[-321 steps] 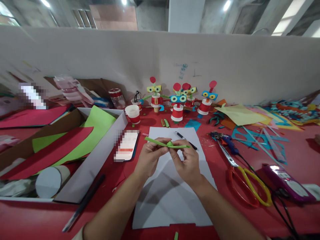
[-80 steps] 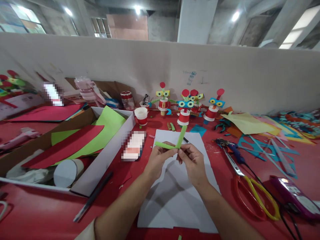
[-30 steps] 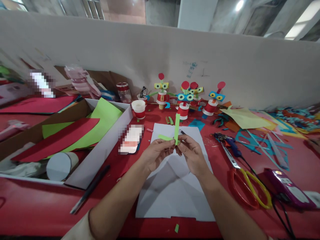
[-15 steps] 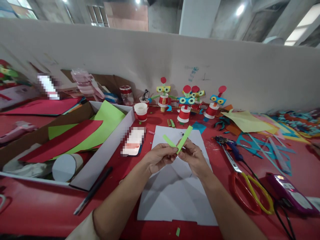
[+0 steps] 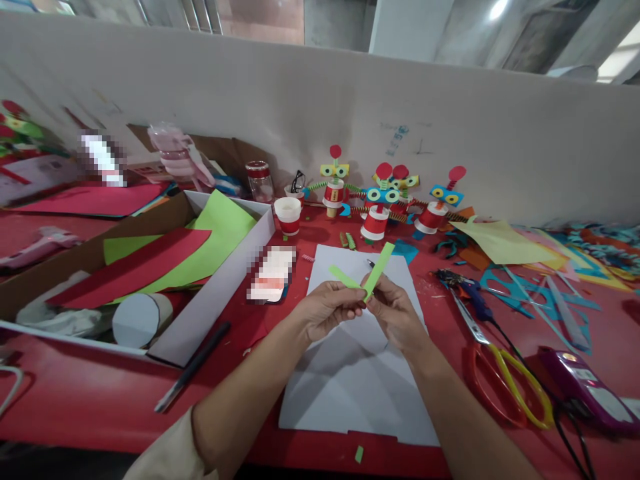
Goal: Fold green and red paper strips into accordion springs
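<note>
Two arms of light green paper strip [image 5: 381, 265] meet in a V between my hands, over a white sheet [image 5: 350, 400]. My left hand [image 5: 330, 310] pinches the strip near the bend, with its other arm pointing up and left. On the right side, my right hand [image 5: 397, 313] grips the longer arm just above the fold, thumb in front. The fingertips of both hands almost touch, and they hide the join itself. A dark pen tip [image 5: 370, 263] shows on the sheet behind the strip.
Cup figures [image 5: 375, 220] stand along the back wall. At left is a box [image 5: 170, 347] of coloured paper, with a black pen [image 5: 193, 367] beside it. Scissors [image 5: 510, 380], a glue gun [image 5: 473, 293] and a purple device [image 5: 587, 387] lie at right. A phone [image 5: 273, 273] lies left of the sheet.
The camera view has shifted slightly, so the table items appear a little to the right and higher. Both hands keep hold of the green strip, with hardly any change in its V shape.
</note>
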Demonstrator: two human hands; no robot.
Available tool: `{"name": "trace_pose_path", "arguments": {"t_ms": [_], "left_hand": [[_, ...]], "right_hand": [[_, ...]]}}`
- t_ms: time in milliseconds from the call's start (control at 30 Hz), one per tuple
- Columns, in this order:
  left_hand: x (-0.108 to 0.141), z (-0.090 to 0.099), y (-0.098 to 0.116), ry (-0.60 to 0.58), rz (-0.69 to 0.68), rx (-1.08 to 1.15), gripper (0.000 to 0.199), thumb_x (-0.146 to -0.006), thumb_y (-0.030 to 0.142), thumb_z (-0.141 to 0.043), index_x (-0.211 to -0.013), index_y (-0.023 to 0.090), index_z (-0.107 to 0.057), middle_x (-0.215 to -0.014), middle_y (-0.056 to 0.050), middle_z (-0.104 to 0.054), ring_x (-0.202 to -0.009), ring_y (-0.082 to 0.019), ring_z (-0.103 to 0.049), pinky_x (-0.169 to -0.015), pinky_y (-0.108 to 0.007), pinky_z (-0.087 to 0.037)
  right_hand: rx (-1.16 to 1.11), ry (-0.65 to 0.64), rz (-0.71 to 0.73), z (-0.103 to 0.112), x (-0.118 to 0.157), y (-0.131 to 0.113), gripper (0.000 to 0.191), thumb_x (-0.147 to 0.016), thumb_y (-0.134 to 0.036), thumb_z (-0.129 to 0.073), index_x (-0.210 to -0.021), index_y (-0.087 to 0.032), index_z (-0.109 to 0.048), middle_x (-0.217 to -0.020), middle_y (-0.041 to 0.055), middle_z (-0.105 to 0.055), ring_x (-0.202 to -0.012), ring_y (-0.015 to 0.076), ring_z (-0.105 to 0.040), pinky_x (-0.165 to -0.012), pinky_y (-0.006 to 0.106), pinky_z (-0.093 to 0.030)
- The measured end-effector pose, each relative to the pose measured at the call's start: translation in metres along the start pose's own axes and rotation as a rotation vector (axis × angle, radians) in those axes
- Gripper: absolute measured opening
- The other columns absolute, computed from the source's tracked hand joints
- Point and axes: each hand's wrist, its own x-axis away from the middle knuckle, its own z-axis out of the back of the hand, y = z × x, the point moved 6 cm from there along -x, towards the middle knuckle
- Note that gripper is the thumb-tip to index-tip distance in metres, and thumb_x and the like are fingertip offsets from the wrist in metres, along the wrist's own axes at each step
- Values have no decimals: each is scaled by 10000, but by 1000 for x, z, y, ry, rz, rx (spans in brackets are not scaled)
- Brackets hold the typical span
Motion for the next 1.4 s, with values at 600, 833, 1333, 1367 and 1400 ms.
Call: {"name": "trace_pose_path", "arguments": {"t_ms": [600, 833, 1333, 1367, 1400], "left_hand": [[-5, 12, -6, 282, -354, 213, 197, -555, 232, -852, -578, 145, -677, -595, 15, -615, -541, -54, -488, -591, -201, -427], [-4, 9, 2, 240, -417, 187, 163, -580, 154, -819, -711, 154, -721, -728, -6, -691, -649, -72, -569, -668, -195, -466], [4, 9, 2, 326, -534, 129, 139, -604, 175, -796, -710, 139, -714, -724, -34, -713, -687, -134, -642, -742, -292, -508], [4, 9, 1, 336, -540, 131, 148, -599, 179, -798, -714, 140, -713, -735, -36, -717, -701, -142, -649, -756, -305, -508], [4, 10, 1, 342, -543, 132, 154, -596, 181, -801, -716, 141, -712, -740, -36, -719, -710, -146, -653, -767, -314, -507]], "right_hand": [[272, 316, 127, 8, 4, -2, 210, -795, -251, -674, -1005, -248, -693, -930, 14, -662, -811, 152, -611, -747, 300, -511], [425, 344, 209, 2, 7, -16, 175, -807, -227, -651, -967, -253, -718, -905, 24, -629, -819, 154, -625, -724, 288, -529], [115, 399, 28, 8, 3, 7, 205, -764, -296, -691, -952, -222, -725, -880, 17, -682, -695, 127, -627, -692, 291, -539], [106, 398, 21, 8, 3, 7, 213, -761, -299, -692, -956, -220, -724, -874, 17, -688, -692, 126, -624, -688, 288, -535], [97, 397, 13, 8, 3, 8, 218, -756, -301, -695, -955, -218, -722, -863, 17, -693, -690, 125, -620, -684, 286, -533]]}}
